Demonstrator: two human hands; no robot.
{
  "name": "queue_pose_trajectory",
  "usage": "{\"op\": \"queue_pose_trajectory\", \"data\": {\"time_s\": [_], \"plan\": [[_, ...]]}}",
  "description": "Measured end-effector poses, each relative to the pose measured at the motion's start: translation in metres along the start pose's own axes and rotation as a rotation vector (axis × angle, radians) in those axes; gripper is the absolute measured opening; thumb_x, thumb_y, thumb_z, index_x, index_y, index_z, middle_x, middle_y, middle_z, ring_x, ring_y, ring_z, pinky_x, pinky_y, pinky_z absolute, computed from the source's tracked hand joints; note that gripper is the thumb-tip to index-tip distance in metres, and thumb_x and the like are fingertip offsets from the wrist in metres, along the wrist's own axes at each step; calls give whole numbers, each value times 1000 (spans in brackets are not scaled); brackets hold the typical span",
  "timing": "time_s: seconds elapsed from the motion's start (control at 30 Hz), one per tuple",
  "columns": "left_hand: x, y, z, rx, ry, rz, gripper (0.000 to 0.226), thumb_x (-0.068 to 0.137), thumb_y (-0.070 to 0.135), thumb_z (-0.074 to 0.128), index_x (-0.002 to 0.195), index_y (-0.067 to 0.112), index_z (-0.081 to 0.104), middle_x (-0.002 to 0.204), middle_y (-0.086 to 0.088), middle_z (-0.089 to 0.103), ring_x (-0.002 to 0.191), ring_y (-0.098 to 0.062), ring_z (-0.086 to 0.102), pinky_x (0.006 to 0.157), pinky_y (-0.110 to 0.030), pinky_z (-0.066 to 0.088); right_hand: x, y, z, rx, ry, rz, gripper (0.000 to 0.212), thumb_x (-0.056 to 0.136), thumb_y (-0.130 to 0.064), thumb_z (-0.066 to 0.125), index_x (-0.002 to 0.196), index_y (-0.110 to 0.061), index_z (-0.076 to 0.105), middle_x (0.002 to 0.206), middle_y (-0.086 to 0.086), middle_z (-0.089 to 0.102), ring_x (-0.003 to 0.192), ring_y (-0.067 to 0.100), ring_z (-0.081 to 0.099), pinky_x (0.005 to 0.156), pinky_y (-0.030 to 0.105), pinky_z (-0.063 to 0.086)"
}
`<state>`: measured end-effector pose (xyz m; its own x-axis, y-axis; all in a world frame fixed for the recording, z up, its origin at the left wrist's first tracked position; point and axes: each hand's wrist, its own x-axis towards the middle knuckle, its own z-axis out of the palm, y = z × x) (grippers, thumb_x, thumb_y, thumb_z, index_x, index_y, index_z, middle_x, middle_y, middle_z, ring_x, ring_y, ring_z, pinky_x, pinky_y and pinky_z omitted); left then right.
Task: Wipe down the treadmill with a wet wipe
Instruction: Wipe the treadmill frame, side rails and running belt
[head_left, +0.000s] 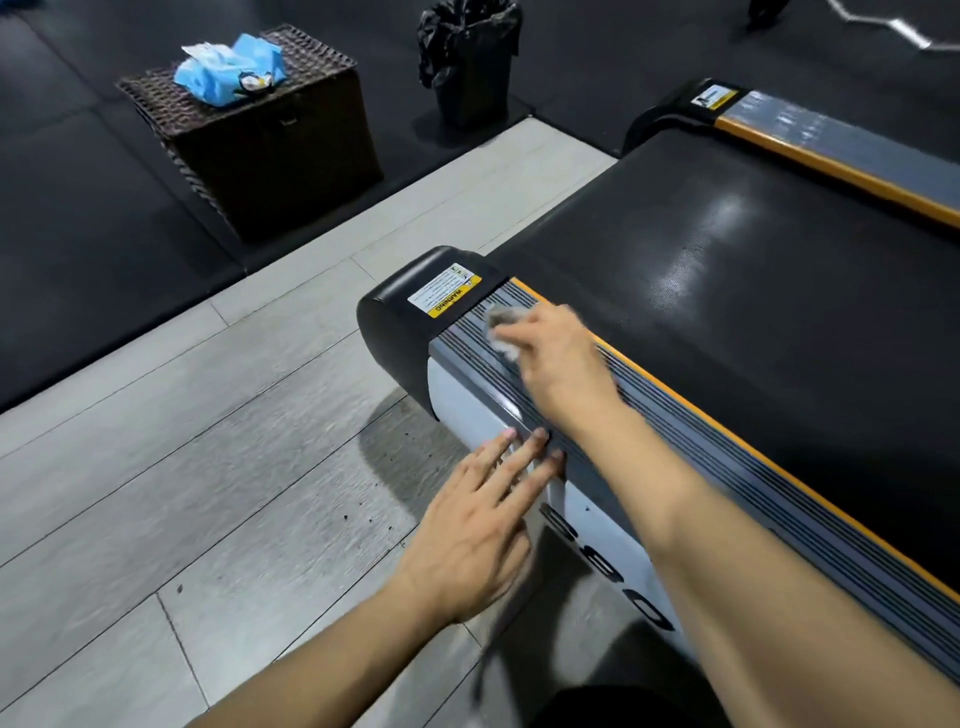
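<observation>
The treadmill (727, 291) fills the right side, with a black belt, an orange stripe and a grey ribbed side rail (691, 447). My right hand (558, 358) holds a crumpled greyish wet wipe (501, 330) against the rail, close to the black end cap (400, 322) with its yellow warning label. My left hand (483, 525) lies with straight fingers, its fingertips touching the rail's outer edge and the white side panel.
A dark wicker box (270, 150) stands at the back left with a blue wet-wipe pack (228, 70) on top. A black bin with a bag (470, 62) is behind the treadmill. Grey plank floor (182, 441) lies to the left, beside dark mats.
</observation>
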<state>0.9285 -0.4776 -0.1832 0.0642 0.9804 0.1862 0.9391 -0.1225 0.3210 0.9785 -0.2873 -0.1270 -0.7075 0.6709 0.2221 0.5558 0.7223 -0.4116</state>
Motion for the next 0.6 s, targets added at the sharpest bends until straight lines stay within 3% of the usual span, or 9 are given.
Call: {"op": "queue_pose_trajectory", "data": {"time_s": [0.07,0.13,0.2,0.23,0.4,0.53,0.6], "plan": [[-2,-8,-6,-77,92,-47,59,89,18,46,147,7,49,154,-11,45,145,-31,39,117,-48,35,-11,-13,-4,18,-150,-93,31,91,-2,60,112,-18,76,113,7,66,106,28,54,91,32,46],[0,-22,-14,-108,182,-150,52,92,16,42,141,5,54,145,-13,51,133,-32,49,109,-49,42,-15,3,-9,-54,39,52,32,88,0,60,111,-17,74,108,9,64,101,31,54,85,38,50],[7,-39,-27,-85,210,-233,52,95,19,38,143,7,52,147,-13,48,131,-30,49,109,-47,44,-25,26,-8,-164,204,322,36,85,1,59,116,-14,70,113,10,60,101,31,51,84,43,50],[14,-47,-33,-68,214,-240,53,95,20,36,144,7,51,148,-13,47,132,-30,48,110,-46,43,-30,26,-5,-222,185,380,41,86,1,59,123,-14,66,119,11,58,104,31,49,86,43,48],[59,-60,-43,-9,176,-176,52,98,24,36,146,5,46,151,-14,45,140,-30,41,120,-45,32,-51,11,6,-216,128,271,51,86,0,57,136,-11,56,134,8,57,115,29,49,98,39,43],[67,-66,-34,26,94,-196,49,100,31,35,142,9,49,148,-16,44,137,-36,42,116,-53,34,-119,25,-13,-257,213,590,57,86,2,62,140,-13,52,143,5,53,128,28,46,100,41,47],[61,-72,-32,28,100,-245,49,98,29,36,143,17,52,147,-18,41,135,-40,41,118,-56,30,-143,19,-12,-237,197,759,61,89,-1,59,147,-11,44,152,6,42,137,28,37,108,42,41]]}}
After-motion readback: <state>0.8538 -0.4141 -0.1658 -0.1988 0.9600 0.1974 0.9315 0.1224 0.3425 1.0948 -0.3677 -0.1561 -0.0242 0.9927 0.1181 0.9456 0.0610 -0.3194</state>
